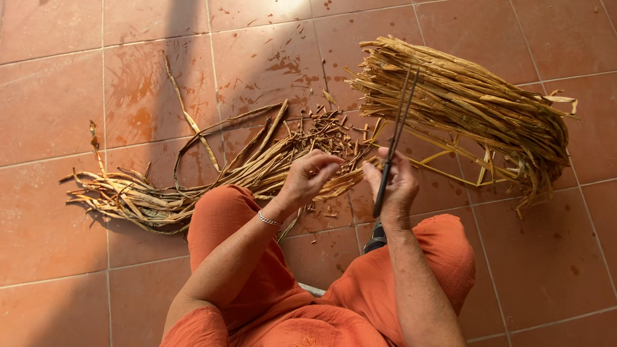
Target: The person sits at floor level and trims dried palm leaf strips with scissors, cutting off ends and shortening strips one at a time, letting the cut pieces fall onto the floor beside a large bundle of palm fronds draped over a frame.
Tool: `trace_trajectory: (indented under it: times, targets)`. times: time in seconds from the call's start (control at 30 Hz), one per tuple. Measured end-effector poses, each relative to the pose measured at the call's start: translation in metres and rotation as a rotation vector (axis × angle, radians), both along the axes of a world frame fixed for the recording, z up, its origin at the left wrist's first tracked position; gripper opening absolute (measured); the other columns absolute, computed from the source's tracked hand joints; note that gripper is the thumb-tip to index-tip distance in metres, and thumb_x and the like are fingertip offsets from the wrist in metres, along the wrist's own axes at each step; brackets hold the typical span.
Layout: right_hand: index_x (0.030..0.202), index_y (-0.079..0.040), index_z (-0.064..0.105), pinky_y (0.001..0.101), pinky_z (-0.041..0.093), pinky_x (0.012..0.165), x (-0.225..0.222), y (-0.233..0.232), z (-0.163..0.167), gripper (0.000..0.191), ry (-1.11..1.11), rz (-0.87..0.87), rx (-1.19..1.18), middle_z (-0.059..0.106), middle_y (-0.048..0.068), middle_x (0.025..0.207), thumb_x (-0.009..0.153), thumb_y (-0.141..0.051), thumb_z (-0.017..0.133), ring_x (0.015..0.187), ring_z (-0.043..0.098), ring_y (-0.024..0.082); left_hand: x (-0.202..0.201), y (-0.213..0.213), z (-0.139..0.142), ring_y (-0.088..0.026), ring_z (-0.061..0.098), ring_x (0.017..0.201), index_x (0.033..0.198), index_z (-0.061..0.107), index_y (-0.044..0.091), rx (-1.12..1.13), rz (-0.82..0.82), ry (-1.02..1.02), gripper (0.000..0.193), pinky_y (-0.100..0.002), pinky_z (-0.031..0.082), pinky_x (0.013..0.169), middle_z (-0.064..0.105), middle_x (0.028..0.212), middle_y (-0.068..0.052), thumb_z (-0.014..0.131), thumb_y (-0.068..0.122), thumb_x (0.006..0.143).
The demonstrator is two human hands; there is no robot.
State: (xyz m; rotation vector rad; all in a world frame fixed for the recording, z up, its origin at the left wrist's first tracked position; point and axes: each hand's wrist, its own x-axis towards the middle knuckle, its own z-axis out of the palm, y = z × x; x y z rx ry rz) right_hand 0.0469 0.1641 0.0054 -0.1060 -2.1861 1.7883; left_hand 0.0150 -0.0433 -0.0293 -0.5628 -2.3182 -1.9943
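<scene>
two hands work between two dried-leaf piles, right gripping scissors.

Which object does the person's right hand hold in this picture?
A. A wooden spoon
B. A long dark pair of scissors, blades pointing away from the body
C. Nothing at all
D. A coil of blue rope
B: the right hand grips dark scissors whose blades point up over the dried-strip bundle, while the left hand pinches a strip beside it.
</scene>
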Motion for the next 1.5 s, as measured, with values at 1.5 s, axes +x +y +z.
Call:
trace_trajectory:
  times: [1.5]
  targets:
    - [0.125,-0.009,0.055,0.0281,0.057,0.080,0.097,0.204,0.009,0.028,0.080,-0.251,-0.636,0.070,0.014,0.108,0.103,0.004,0.068,0.095,0.068,0.018,-0.091,-0.095,-0.062,-0.018,0.056,0.068,0.108,0.055,0.005,1.520,0.808,-0.645,0.013,-0.038,0.058,0.066,0.059,0.084,-0.008,0.053,0.017,0.106]
